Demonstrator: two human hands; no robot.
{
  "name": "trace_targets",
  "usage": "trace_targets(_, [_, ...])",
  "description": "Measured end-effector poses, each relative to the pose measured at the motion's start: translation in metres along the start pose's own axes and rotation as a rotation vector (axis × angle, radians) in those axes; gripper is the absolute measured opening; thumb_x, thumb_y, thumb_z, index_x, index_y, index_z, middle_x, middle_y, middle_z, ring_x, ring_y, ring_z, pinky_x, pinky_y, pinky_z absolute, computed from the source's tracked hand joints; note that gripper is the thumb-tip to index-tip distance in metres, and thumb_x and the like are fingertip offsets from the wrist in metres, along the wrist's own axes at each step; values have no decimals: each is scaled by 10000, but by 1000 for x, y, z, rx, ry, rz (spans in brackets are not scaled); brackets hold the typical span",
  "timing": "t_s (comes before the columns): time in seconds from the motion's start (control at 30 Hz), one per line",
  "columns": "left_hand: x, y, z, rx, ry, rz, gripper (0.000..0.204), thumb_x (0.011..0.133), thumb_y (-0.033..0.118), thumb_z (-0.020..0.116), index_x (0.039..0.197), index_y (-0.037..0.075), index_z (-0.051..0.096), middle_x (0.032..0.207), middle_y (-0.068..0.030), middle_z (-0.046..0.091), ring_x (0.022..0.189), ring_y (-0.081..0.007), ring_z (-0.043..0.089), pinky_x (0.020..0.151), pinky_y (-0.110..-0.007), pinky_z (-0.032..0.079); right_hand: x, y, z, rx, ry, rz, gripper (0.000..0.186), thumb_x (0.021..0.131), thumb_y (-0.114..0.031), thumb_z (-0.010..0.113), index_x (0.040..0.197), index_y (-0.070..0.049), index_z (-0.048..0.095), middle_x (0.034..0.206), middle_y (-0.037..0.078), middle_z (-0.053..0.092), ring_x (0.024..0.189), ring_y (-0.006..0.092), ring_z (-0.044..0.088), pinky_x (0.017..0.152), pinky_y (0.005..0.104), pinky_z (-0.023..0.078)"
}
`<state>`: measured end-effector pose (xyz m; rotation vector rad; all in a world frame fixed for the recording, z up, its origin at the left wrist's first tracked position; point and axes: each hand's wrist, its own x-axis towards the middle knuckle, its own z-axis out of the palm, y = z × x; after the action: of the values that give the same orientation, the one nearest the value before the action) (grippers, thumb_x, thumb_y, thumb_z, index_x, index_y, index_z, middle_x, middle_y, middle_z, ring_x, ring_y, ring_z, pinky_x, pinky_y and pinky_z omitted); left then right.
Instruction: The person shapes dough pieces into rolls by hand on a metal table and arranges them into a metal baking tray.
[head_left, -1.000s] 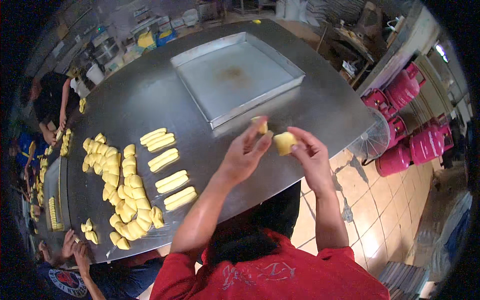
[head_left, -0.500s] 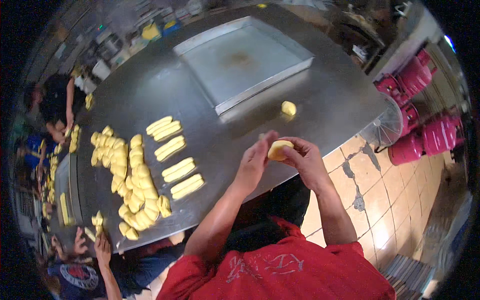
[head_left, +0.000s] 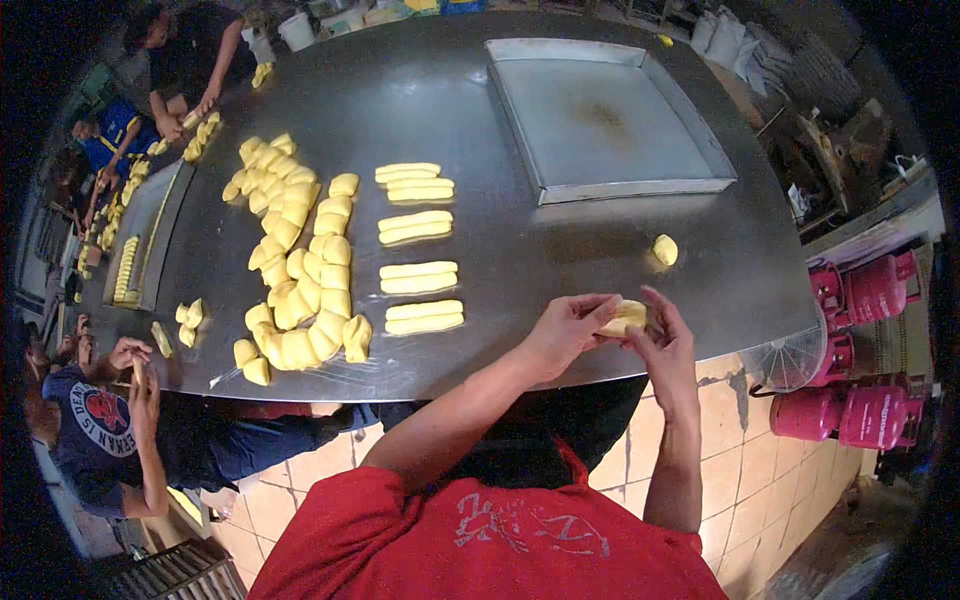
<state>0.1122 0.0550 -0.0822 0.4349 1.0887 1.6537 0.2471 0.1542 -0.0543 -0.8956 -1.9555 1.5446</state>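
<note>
left hand [head_left: 568,335] has closed in on pale-yellow oblong dough piece [head_left: 627,318], beside it half a second ago; now thumb and fingers pinch its left end. right hand [head_left: 668,345] also holds it, thumb and fingers curved loosely around right end. dough piece is between both hands, above grey metal table [head_left: 560,250] near its edge. round yellow dough lump [head_left: 665,250] rests beyond hands, near shallow metal tray [head_left: 635,188].

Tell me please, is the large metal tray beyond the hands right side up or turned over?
Right side up: the metal tray shows its inside, with a brown stain, and raised walls around it.
</note>
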Motion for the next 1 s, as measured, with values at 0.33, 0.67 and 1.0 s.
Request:
trace_targets(0.33, [-17,24,6,777,-160,413,298,889,244,667,1112,47,685,858,-132,712,769,-100,642,701,-270,508,-1,-49,-28,-176,-172,129,170,850,-64,664,998,13,696,811,41,664,770,90,596,692,232,481])
trace_targets(0.67, [18,18,-6,733,-111,-65,341,751,209,790,974,-37,714,864,-163,720,765,-170,675,703,-284,514,61,-19,-23,-358,-587,342,291,781,-47,715,1002,-23,527,872,24,565,840,96,574,717,242,485])
trace_targets(1.0, [3,-6,-41,1644,181,649,513,634,507,791,888,90,632,871,-74,632,830,-272,595,712,-404,419,42,15,-49,-1080,-225,386,909,579,-525,852,1213,-32,425,1192,212,449,1186,381,442,947,462,422])
